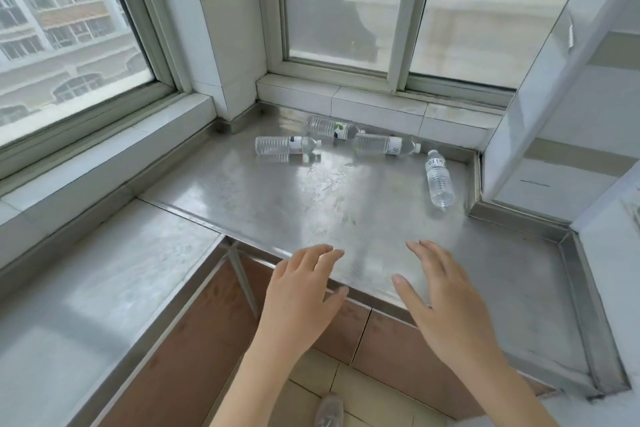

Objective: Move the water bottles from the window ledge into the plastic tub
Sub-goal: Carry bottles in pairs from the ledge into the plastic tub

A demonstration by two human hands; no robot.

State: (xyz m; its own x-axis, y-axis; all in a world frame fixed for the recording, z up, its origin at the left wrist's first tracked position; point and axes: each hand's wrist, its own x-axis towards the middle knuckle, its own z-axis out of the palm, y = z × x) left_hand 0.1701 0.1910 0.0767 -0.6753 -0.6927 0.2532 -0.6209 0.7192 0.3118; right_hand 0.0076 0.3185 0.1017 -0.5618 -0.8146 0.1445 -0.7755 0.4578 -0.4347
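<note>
Several clear water bottles lie on their sides on the steel window ledge (294,205). One bottle (285,145) lies at the left, another with a green label (332,127) sits behind it near the tiled step. A third bottle (386,144) lies to the right of those, and a further one (439,179) rests by the right wall. My left hand (301,291) and my right hand (446,298) hover over the ledge's front edge with fingers spread, holding nothing, well short of the bottles. No plastic tub is in view.
Windows (69,28) close off the back and left of the ledge. A white tiled pillar (221,28) stands in the corner. A white panel (540,80) borders the right side. Brown tiles (194,340) face the wall below the ledge, and a shoe (329,411) shows on the floor.
</note>
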